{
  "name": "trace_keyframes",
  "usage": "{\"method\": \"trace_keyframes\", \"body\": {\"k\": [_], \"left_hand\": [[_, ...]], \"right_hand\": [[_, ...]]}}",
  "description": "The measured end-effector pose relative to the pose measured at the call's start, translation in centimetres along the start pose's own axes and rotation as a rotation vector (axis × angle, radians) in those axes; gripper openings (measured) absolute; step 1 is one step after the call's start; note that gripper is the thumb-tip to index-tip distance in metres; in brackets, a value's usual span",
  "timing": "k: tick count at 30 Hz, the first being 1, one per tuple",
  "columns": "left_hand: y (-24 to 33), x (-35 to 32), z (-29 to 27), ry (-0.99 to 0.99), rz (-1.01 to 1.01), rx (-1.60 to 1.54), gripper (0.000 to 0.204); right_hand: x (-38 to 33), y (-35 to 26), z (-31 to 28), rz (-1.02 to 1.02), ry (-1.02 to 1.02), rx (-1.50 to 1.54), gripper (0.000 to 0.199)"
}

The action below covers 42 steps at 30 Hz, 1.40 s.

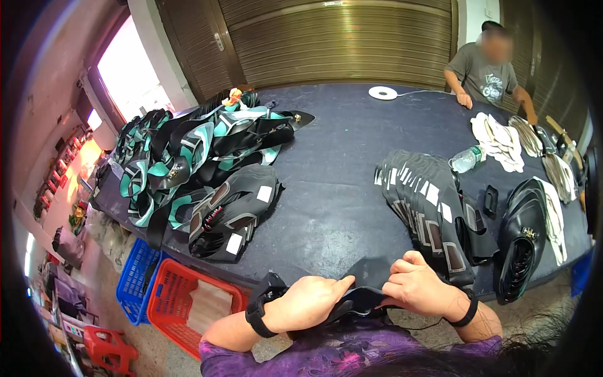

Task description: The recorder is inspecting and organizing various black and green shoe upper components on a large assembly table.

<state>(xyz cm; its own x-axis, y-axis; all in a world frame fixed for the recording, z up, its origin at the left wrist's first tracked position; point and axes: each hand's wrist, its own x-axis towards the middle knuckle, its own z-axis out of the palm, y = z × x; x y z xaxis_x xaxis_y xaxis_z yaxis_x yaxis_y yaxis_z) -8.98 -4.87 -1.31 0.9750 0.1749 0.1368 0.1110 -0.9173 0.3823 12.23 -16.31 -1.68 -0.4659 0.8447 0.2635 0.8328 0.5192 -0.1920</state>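
My left hand (pixel 304 303) and my right hand (pixel 418 287) both grip one black shoe-upper piece (pixel 363 295) at the near edge of the dark table (pixel 339 163). The piece bends between the two hands, thumbs on top. Each wrist wears a black band. Just right of my right hand, a fanned row of black pieces with white labels (pixel 427 201) lies on the table.
A heap of black and teal pieces (pixel 201 157) covers the table's left. Stacked black pieces (pixel 524 235), a water bottle (pixel 468 159), white pieces (pixel 499 139) and a tape roll (pixel 382 93) lie right and far. Another person (pixel 487 69) sits opposite. Red (pixel 182 301) and blue (pixel 135 283) baskets stand below left.
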Motion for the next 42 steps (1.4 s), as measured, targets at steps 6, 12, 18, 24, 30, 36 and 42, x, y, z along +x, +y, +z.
{"method": "trace_keyframes", "body": {"k": [6, 12, 18, 24, 30, 36, 42], "left_hand": [[-2.0, 0.3, -1.4, 0.04, 0.075, -0.423, 0.039], [-3.8, 0.5, -1.7, 0.15, 0.042, -0.722, 0.035], [-5.0, 0.9, -0.8, 0.111, 0.009, -0.812, 0.033], [-5.1, 1.3, -1.0, -0.013, 0.183, -0.818, 0.032], [-3.6, 1.8, -1.4, -0.174, 0.479, -0.826, 0.053], [-2.3, 1.9, -1.1, -0.176, 0.581, -0.805, 0.048], [-1.0, 1.5, -1.3, -0.215, 0.674, -0.698, 0.035]], "right_hand": [[-1.4, 3.8, -0.7, 0.456, 0.013, 0.64, 0.033], [-3.1, 3.6, 4.2, 0.531, 0.223, 1.591, 0.045], [-4.7, 3.2, 6.7, 0.464, 0.359, 1.87, 0.051], [-5.3, 2.7, 10.1, 0.672, 0.486, 2.269, 0.04], [-5.0, 0.7, 10.1, 0.525, 0.049, 2.006, 0.046], [-4.7, -1.3, 7.2, 0.453, -0.195, 1.797, 0.079], [-4.6, -0.3, 6.2, 0.161, -0.075, 1.321, 0.03]]}}
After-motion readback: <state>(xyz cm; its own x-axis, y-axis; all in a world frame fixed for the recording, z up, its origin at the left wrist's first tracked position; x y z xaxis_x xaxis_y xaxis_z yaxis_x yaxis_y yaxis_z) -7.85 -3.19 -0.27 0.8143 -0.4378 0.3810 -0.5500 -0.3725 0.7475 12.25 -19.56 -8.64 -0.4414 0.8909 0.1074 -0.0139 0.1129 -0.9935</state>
